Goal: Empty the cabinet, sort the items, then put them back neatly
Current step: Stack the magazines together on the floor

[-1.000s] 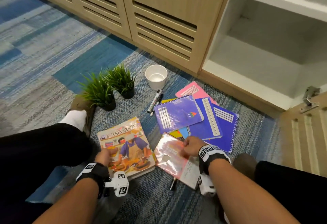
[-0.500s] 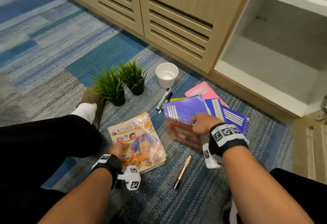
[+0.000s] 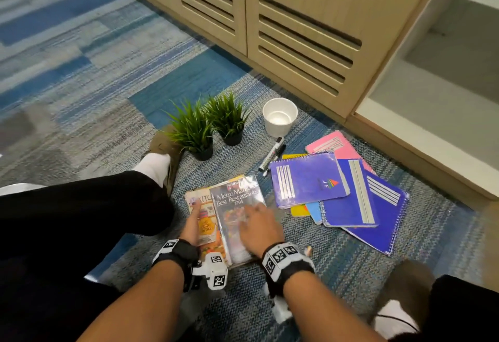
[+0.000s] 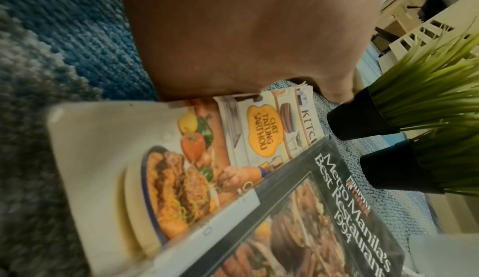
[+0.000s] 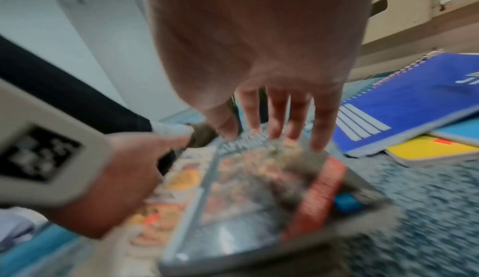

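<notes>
**Sorting stage: stacking the cookery books on the floor**

The cabinet [image 3: 442,104] stands open at the right with nothing visible on its shelves; its contents lie on the carpet [image 3: 81,77] in front of it; the emptying step therefore appears done and sorting is in hand.

Current state of the hands:
- The right hand [image 3: 258,227] lies flat, fingers straight and spread, pressing on the restaurant guide [image 3: 237,201]; nothing is gripped; the right wrist view confirms the extended fingers [image 5: 298,117] on the glossy cover, though that view is blurred.
- The left hand [image 3: 193,224] rests along the left edge of the kitchen cookbook [image 3: 201,206]; whether its fingers curl under the edge cannot be told from any view.

Position of the items:
- The restaurant guide lies on top of the kitchen cookbook, offset to the right and slightly skewed; the stack sits between the person's legs.
- The notebooks [image 3: 337,193] form a loose fan to the right of the stack, overlapping one another at differing angles.
- Two potted plants [image 3: 208,125] stand upright side by side beyond the stack; the white cup [image 3: 278,120] stands just to their right; two markers [image 3: 271,157] lie between the cup and the notebooks.
- A pen [image 3: 307,250] is partly hidden behind the right wrist.

Next move, as judged: square the two books edge to edge; the left hand serves as a stop while the right slides the upper cover; the glossy wrap is likely to slip easily, so light pressure should suffice. The notebooks then call for gathering into one aligned pile.
</notes>
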Demonstrator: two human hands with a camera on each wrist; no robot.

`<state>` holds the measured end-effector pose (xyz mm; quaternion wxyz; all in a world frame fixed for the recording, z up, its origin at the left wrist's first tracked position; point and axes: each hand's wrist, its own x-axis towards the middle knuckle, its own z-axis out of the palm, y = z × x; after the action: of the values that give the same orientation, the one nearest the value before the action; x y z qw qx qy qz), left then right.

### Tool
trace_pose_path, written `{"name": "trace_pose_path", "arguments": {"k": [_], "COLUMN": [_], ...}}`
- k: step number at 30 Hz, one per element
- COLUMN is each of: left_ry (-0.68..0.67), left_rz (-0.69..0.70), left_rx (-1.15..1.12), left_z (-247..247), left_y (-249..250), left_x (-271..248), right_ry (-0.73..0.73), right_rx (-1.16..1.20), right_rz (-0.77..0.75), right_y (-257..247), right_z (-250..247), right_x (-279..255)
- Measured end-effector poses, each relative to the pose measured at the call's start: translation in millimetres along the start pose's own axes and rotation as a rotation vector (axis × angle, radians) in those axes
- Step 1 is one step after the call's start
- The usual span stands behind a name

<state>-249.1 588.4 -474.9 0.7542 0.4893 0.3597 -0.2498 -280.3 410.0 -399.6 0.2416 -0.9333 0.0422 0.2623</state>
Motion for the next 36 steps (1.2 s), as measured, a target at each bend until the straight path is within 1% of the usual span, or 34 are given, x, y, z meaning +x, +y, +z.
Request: {"name": "trace_pose_path", "arguments": {"k": [1,2,3,5,7,10,12,14,15,17,20,22,25,28,30,32,34,36], "left_ry": [-0.014,-0.008,0.006,0.046,0.088,0.067,0.021,-0.001,0.039,0.113,0.11,0.093,0.107,0.023,-0.016,-0.091,-0.177,-0.246], "left_rz": [0.015,0.027,0.036,0.052,0.061,0.042,-0.007,-0.033,-0.02,-0.01,-0.044,0.001,0.132,0.263,0.342,0.414,0.455,0.481], "left_rx": [0.03,0.08,0.126,0.155,0.177,0.19,0.182,0.222,0.236,0.252,0.293,0.358,0.468,0.688,0.895,1.076,1.123,1.058], "left_z": [-1,-3,-7,-17,-24,-18,-14,-11,-13,-16,-17,-10,6,31,53,76,90,93], "left_y": [-1,-2,-6,-15,-22,-18,-17,-17,-17,-16,-10,-3,12,33,46,60,69,73], "left_x": [2,3,9,27,40,29,20,13,13,12,7,-2,-13,-24,-34,-49,-58,-59], "right_ry": [0.089,0.116,0.106,0.011,-0.047,-0.085,-0.078,-0.039,-0.021,-0.031,-0.096,-0.107,-0.081,-0.098,-0.118,-0.165,-0.228,-0.246], "right_rx": [-0.014,-0.007,0.024,0.114,0.143,0.101,0.096,0.127,0.164,0.283,0.447,0.547,0.704,0.86,0.964,1.137,1.343,1.557], "right_rz": [0.049,0.109,0.156,0.238,0.234,0.185,0.171,0.2,0.22,0.274,0.315,0.315,0.359,0.397,0.391,0.408,0.391,0.324], "right_y": [13,23,33,45,46,32,24,22,24,31,58,70,60,57,61,68,76,84], "right_z": [3,3,3,2,3,7,8,11,13,19,40,44,19,4,0,0,-5,-13], "right_x": [4,7,12,21,24,20,20,21,23,26,37,41,31,25,20,16,12,11]}}
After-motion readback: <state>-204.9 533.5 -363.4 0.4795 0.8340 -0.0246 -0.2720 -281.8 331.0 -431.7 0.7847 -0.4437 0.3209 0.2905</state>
